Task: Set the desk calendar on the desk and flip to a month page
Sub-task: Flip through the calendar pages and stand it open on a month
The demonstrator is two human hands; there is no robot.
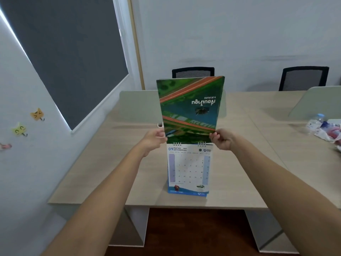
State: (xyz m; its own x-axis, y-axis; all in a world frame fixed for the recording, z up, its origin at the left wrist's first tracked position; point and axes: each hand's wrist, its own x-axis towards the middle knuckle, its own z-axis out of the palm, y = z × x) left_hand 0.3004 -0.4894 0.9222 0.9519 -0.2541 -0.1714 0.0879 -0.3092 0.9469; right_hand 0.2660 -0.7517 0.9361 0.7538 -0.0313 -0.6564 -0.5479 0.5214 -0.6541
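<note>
Desk calendar (189,170) stood upright near front edge of desk (114,163); September page shown facing camera. Flip step judged under way: glossy green photo page (190,108) raised above wire spiral binding (190,144), print seen upside down. Left hand (155,138) closed on page's lower left edge; right hand (221,138) pinched on lower right edge. Next move judged: page carried over binding, laid down behind, base kept steady. Desk top pale wood-grain laminate, flat. Page thin, stiff, slightly bowed.
</note>
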